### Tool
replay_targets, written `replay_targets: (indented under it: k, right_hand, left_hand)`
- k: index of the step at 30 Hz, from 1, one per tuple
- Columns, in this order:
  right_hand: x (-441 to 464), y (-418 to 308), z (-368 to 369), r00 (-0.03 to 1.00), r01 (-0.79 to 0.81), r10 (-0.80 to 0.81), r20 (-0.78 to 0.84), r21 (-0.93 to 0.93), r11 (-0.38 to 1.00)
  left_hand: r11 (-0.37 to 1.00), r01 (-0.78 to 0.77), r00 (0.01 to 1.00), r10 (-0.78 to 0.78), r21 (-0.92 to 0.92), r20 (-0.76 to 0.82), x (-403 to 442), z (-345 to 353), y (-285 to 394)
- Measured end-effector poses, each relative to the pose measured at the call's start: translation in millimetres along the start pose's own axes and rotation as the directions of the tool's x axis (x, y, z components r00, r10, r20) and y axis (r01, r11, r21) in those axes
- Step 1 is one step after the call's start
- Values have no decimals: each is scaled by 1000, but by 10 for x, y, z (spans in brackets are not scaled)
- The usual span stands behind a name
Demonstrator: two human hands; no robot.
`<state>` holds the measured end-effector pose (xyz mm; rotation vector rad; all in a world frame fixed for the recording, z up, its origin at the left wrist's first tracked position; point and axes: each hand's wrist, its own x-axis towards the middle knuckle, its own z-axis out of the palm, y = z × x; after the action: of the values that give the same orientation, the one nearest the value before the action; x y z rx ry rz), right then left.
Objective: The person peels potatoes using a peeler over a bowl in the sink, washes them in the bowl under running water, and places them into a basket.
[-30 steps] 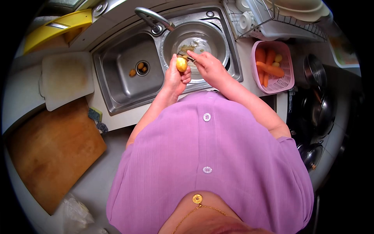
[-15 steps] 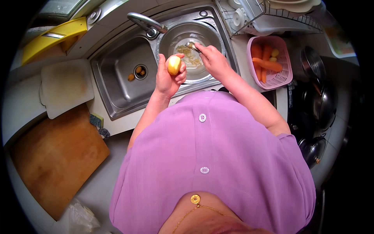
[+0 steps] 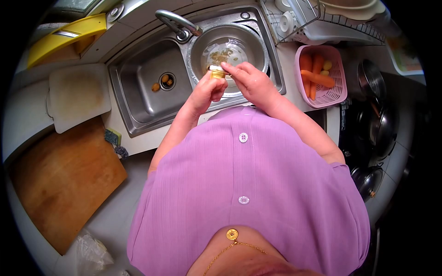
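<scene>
My left hand is closed round a yellow, peeled-looking potato. A peeler, mostly hidden by fingers, lies against the potato's top and is gripped by my right hand. Both hands meet over the near edge of a round metal basin, set in the right sink bowl. Water and several brownish peel strips are in the basin. Several small unpeeled potatoes lie round the drain of the left sink bowl.
A faucet arches between the bowls. On the right stands a pink basket with carrots and pale peeled pieces. Dish rack behind; pans far right. Left are a white board, wooden board and sponge.
My right hand has come left and down from over the basin, bringing the peeler onto the potato. My left hand has turned and moved slightly right with the potato.
</scene>
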<state>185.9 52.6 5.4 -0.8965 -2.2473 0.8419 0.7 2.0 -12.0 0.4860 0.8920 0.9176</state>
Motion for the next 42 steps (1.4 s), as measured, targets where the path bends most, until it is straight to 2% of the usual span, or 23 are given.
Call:
replay_targets:
  k: [2,4,5,7,9,10,11,12,13,14,15,17,19,21,23,25,27,31,33,34,36,40,42]
  right_hand:
    - [2,32,0,998,54,-51,35,-67,996]
    - [43,189,-11,996,-85,83,-15,-217,972]
    - [58,225,-37,996,-84,83,-17,-218,972]
    - [92,290,-94,981,-115,88,-175,-156,981]
    - [45,434,-61,984,-109,87,-156,-142,984]
    - [-12,522,-25,976,-212,219,9,-219,952]
    - [-54,584,15,922,-292,353,161,-311,904]
    - [-41,546,25,953,-260,286,102,-216,941]
    - [-15,514,20,954,-251,279,109,-216,944]
    - [-19,443,32,972,-224,230,43,-118,967]
    - [-6,330,30,981,-190,190,-33,-21,981]
    - [0,192,53,981,-189,191,-30,54,981]
    - [0,147,78,992,-128,128,6,87,988]
    - [3,119,79,998,-64,63,20,25,998]
    - [14,35,74,999,8,-5,34,-71,997]
    - [27,-13,76,998,36,-32,54,-89,995]
    - [29,-11,98,989,144,-137,62,-138,980]
    - [54,30,117,990,144,-142,24,-185,972]
    - [48,130,133,998,-4,21,64,-246,969]
    - [32,250,157,998,-6,22,62,-247,969]
    - [4,432,187,982,-154,180,64,-291,944]
    - [-14,335,112,990,-135,139,6,-181,974]
    - [-1,191,97,997,-78,76,-30,-77,994]
  left_hand:
    - [997,-13,1000,11,71,23,0,4,3]
    - [997,-28,999,25,78,38,-13,-7,-6]
    - [995,-44,998,39,85,54,-18,-12,-4]
    - [987,-101,995,99,128,27,-29,88,35]
    - [974,-152,988,154,170,1,-49,124,34]
    - [987,-120,992,123,108,-20,-41,120,35]
    - [995,-91,995,92,45,-38,-25,113,45]
    - [994,-99,994,101,46,-37,1,85,61]
    - [994,-60,998,60,-92,1,15,40,56]
    - [973,-7,999,17,-230,42,-7,8,24]
    - [972,-5,999,14,-235,35,-8,-8,4]
    - [919,5,1000,0,-395,14,57,-29,8]
    - [919,-12,1000,0,-394,-30,116,-62,-25]
    - [894,9,1000,-14,-449,-7,153,-94,-60]
    - [900,-18,998,-8,-435,-58,162,-31,-46]
    - [878,-33,992,-31,-478,-126,160,8,-38]
    - [889,-39,984,-45,-456,-173,161,43,-46]
    - [892,-6,984,-76,-452,-162,175,12,-137]
    - [898,6,984,-83,-440,-155,156,42,-135]
    - [915,14,984,-84,-404,-157,114,108,-90]
    - [934,23,984,-85,-356,-159,72,187,-39]
    - [915,25,989,-82,-404,-125,99,113,-32]
    - [878,39,995,-76,-478,-58,136,45,-61]
